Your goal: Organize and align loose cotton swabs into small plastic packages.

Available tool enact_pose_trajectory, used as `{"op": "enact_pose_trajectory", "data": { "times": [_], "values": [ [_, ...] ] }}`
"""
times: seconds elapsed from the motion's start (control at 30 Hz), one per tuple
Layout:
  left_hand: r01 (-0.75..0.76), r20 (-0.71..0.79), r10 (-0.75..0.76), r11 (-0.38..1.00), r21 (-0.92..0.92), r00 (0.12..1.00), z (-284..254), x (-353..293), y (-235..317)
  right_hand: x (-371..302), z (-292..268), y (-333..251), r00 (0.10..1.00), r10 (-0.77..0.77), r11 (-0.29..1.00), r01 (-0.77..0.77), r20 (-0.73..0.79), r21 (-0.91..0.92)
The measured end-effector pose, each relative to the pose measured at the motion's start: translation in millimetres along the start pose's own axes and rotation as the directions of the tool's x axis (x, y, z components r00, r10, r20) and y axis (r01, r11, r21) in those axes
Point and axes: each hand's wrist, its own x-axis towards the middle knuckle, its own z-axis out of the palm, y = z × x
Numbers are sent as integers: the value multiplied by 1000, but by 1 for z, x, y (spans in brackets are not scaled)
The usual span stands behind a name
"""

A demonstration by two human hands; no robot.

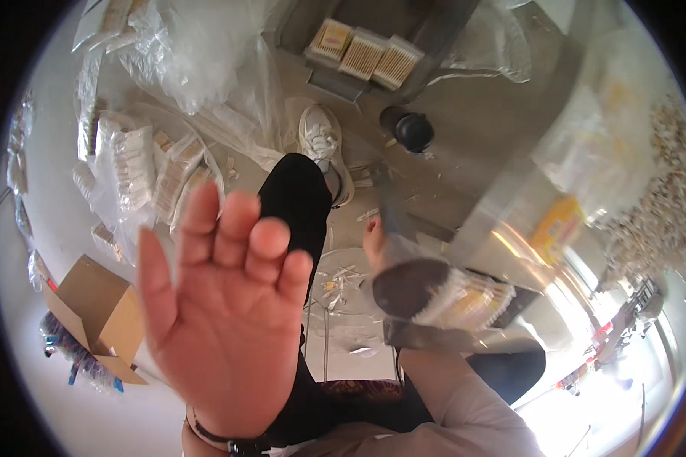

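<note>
My left hand (232, 320) is raised close to the camera, palm showing, its fingers apart and nothing in it. A dark bracelet and band circle that wrist. My right hand (374, 242) shows only in part beyond a grey tray (404, 335) over my right thigh. Its fingers are mostly hidden and blurred, beside a dark grey strip (389, 199). In the tray lies a clear pack of white-tipped cotton swabs (465, 301) with a yellow label, next to a dark round shape (410, 289). My right forearm (450, 385) passes under the tray.
A grey bin (339, 85) holding three stick packs (363, 55) stands ahead, near a black round container (414, 132). Bagged bundles (133, 167) and an open cardboard box (91, 305) are at left. A blurred clear sheet and a heap of loose swabs (652, 198) occupy the right.
</note>
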Motion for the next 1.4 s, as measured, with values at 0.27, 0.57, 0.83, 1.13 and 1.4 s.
{"op": "enact_pose_trajectory", "data": {
  "times": [0.27, 0.57, 0.83, 1.13, 1.4],
  "values": [
    [-54, 161, 59, 998, -34, 985, 9, 30, -53, -87, -104, 24, 830, -479, 842, 342, -286, -418],
    [-216, 456, 106, 956, 196, 884, 25, 26, -82, -140, -454, -124, 932, -66, 420, -297, 355, 858],
    [-176, 498, -199, 775, 607, 844, 58, -17, -171, -98, -527, -81, 976, -151, -246, 119, -159, 962],
    [-183, 523, -424, 621, 762, 739, 100, -24, -217, -84, -540, -38, 994, -86, -333, 35, -67, 942],
    [-101, 388, -552, 479, 872, 738, 83, -5, -214, -76, -550, -26, 996, -59, -398, 44, -73, 916]
  ]
}}
